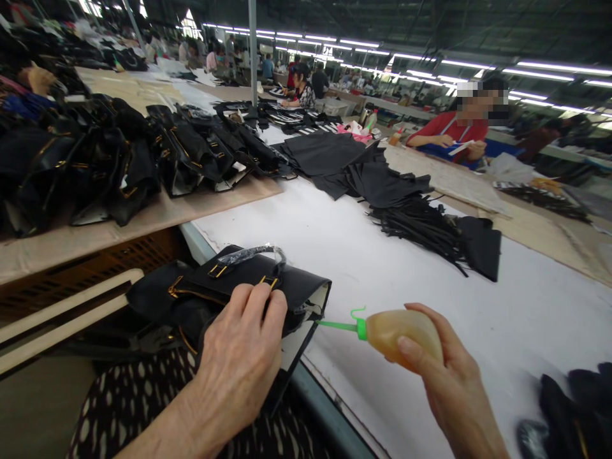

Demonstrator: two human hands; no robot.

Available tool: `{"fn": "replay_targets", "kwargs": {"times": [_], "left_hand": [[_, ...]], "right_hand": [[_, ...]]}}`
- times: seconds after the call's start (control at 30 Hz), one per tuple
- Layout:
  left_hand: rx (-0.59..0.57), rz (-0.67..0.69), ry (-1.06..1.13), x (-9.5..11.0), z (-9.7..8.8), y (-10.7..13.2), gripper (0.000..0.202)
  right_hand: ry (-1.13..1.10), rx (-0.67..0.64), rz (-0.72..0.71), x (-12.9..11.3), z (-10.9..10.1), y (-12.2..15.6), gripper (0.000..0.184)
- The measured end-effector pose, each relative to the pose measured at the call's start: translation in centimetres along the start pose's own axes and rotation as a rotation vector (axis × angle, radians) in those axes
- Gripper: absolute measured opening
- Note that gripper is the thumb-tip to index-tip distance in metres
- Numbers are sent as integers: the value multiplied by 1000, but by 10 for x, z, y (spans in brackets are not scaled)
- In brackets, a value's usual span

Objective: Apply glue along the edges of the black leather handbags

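Observation:
A black handbag point(296, 275) with gold zips and a plastic-wrapped handle point(255, 254) rests across my lap and the table edge. My left hand point(246, 354) grips the bag near its open side, fingers curled over the black material; the fingertips are partly hidden. In my right hand point(452, 376) is a squeeze glue bottle point(406, 335), amber inside, with a green cap and a long thin green nozzle. The bottle lies nearly level, and its nozzle tip is at the bag's open edge; whether it touches cannot be made out.
Many black handbags point(191, 146) are piled at the left. Black cut panels point(329, 159) and thin black strips point(421, 229) lie across the white tabletop point(382, 280). A person in red point(454, 131) works opposite. More black pieces point(564, 408) sit at the lower right.

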State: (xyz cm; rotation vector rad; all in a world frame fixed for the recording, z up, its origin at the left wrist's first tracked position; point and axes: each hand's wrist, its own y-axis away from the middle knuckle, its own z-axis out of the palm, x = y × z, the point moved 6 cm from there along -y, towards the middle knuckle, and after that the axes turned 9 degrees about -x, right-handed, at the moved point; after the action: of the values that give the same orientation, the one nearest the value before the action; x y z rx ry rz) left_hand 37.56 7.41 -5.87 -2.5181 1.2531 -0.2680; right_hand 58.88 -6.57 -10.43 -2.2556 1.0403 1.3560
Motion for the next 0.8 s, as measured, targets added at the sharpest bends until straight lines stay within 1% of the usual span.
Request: {"fn": "replay_targets", "kwargs": {"times": [0.1,0.2,0.3,0.4,0.53,0.7,0.8], "left_hand": [[1,-4,1,0,-1,0,36],[-3,-6,2,0,-1,1,34],[-19,-11,-1,0,1,1,34],[-30,-21,-6,0,2,1,34],[-33,-22,-2,0,3,0,35],[-34,-15,2,0,1,0,35],[-37,-21,0,0,2,1,34]], "right_hand": [[-4,-7,34,-4,-3,1,51],[19,-7,70,-10,-4,6,48],[18,-21,103,-14,-2,13,45],[9,-39,105,-16,2,19,46],[3,-30,126,-14,2,24,44],[6,-29,122,-7,-4,26,47],[12,-3,110,-9,-4,24,46]]}}
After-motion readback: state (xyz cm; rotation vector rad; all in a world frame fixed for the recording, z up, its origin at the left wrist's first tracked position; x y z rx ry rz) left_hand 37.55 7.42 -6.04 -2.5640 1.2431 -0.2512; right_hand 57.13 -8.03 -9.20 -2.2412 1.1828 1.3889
